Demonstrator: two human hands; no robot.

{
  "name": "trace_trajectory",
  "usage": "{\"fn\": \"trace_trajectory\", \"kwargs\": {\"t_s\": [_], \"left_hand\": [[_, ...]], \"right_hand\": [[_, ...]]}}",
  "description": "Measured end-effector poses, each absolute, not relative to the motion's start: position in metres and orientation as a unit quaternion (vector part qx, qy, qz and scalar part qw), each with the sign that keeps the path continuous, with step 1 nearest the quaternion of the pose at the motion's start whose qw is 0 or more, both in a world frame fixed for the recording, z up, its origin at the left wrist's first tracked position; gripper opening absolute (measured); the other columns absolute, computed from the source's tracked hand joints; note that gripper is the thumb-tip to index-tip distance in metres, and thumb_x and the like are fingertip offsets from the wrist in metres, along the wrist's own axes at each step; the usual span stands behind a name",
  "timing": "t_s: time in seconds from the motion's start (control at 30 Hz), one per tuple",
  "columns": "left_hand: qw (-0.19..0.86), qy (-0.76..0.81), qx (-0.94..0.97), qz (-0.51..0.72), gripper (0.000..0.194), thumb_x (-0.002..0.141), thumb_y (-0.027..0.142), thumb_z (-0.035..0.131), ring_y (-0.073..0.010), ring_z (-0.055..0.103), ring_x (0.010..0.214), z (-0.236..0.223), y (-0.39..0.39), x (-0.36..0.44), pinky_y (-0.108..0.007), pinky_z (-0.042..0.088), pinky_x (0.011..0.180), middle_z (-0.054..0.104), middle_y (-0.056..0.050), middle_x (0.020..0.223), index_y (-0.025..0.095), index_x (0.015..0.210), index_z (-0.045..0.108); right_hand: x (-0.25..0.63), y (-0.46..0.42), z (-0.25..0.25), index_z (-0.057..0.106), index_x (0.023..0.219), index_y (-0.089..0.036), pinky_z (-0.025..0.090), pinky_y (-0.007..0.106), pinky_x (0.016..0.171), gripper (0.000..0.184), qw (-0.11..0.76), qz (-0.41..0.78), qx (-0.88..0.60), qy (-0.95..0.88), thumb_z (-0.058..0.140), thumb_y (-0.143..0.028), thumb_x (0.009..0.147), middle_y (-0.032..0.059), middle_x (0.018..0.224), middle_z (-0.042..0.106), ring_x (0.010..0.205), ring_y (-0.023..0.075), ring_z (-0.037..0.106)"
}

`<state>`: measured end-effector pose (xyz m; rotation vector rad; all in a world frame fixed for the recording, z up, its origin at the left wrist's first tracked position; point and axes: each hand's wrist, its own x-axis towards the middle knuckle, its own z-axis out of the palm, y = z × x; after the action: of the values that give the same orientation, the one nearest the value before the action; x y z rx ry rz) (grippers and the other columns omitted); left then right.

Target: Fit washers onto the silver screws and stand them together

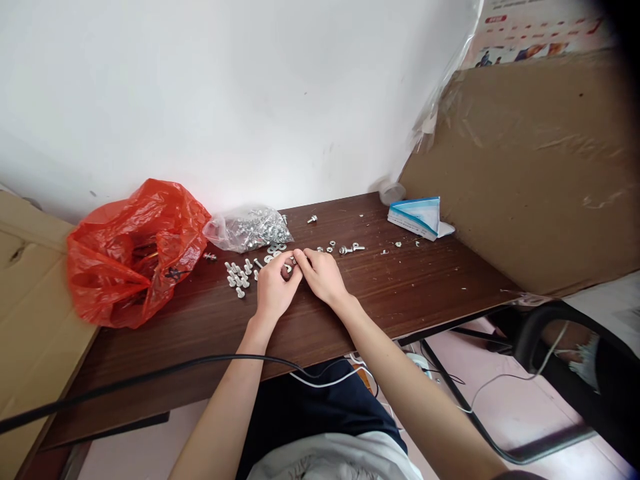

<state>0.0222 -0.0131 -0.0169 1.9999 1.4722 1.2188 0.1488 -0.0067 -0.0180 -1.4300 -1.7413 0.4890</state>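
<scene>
On the dark table (200, 333), between the washers (273, 249) and the loose nuts (331, 245), the two hands meet over a small metal part (293, 260) at the fingertips. Its shape is mostly hidden, so I cannot tell whether it is a bolt, a nut or both.

To handle it well, I would keep the grip light and right at the tips, with one hand steadying the part while the other makes any fine turn or shift. Working low over the wood seems wise, since a piece this small could slip and roll. The wrists are best kept off the bolts (240, 280) beside the left hand, which could topple easily.

The left hand (274, 287) is partly curled, thumb and forefinger drawn close around the part in a pinch. The right hand (324, 277) reaches in from the other side, fingers nearly together and bent downward, its thumb tip close against the left fingertips; whether it grips the part or only touches it, I cannot tell. Beyond them lies the clear bag (250, 230) of hardware.
</scene>
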Motion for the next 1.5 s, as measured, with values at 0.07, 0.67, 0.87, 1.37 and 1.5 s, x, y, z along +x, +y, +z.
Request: {"fn": "trace_trajectory", "kwargs": {"t_s": [0.07,0.67,0.87,1.37,1.5], "left_hand": [[0.183,0.519,0.715,0.431,0.025,0.081,0.021,0.058,-0.0092,0.049,0.057,-0.0167,-0.0134,0.0219,-0.022,0.041,0.057,0.067,-0.002,0.079,0.018,0.104,0.068],[0.197,0.487,0.729,0.439,0.017,0.083,0.018,0.055,-0.0095,0.055,0.062,-0.0190,-0.0129,0.0212,-0.023,0.045,0.063,0.068,-0.002,0.088,0.019,0.099,0.057],[0.201,0.498,0.738,0.409,0.018,0.092,0.029,0.046,-0.0146,0.062,0.073,-0.0182,-0.0124,0.0199,-0.027,0.045,0.070,0.070,-0.004,0.087,0.019,0.092,0.061],[0.197,0.493,0.750,0.394,0.010,0.090,0.025,0.049,-0.0125,0.056,0.067,-0.0192,-0.0126,0.0202,-0.025,0.041,0.063,0.065,-0.002,0.083,0.019,0.089,0.057],[0.175,0.497,0.763,0.374,0.027,0.094,0.028,0.041,-0.0136,0.053,0.067,-0.0180,-0.0131,0.0204,-0.027,0.040,0.067,0.059,-0.002,0.072,0.018,0.070,0.052]], "right_hand": [[0.1488,-0.0065,-0.0183,0.040,0.061,-0.021,0.028,0.027,0.056,0.045,0.414,0.202,-0.563,-0.686,0.036,-0.048,0.097,0.0027,0.061,0.055,0.057,0.0153,0.048],[0.1495,-0.0046,-0.0189,0.045,0.056,-0.021,0.027,0.028,0.055,0.049,0.457,0.250,-0.573,-0.632,0.035,-0.048,0.095,0.0017,0.056,0.051,0.055,0.0156,0.044],[0.1495,-0.0046,-0.0191,0.048,0.056,-0.020,0.029,0.028,0.055,0.049,0.467,0.249,-0.564,-0.634,0.036,-0.046,0.095,0.0015,0.056,0.054,0.055,0.0157,0.048],[0.1500,-0.0045,-0.0179,0.038,0.054,-0.021,0.027,0.028,0.056,0.048,0.471,0.253,-0.566,-0.627,0.034,-0.048,0.094,0.0012,0.055,0.049,0.055,0.0153,0.043],[0.1500,-0.0049,-0.0174,0.038,0.054,-0.021,0.028,0.028,0.056,0.049,0.469,0.250,-0.567,-0.630,0.034,-0.048,0.095,0.0009,0.054,0.050,0.054,0.0151,0.043]]}}
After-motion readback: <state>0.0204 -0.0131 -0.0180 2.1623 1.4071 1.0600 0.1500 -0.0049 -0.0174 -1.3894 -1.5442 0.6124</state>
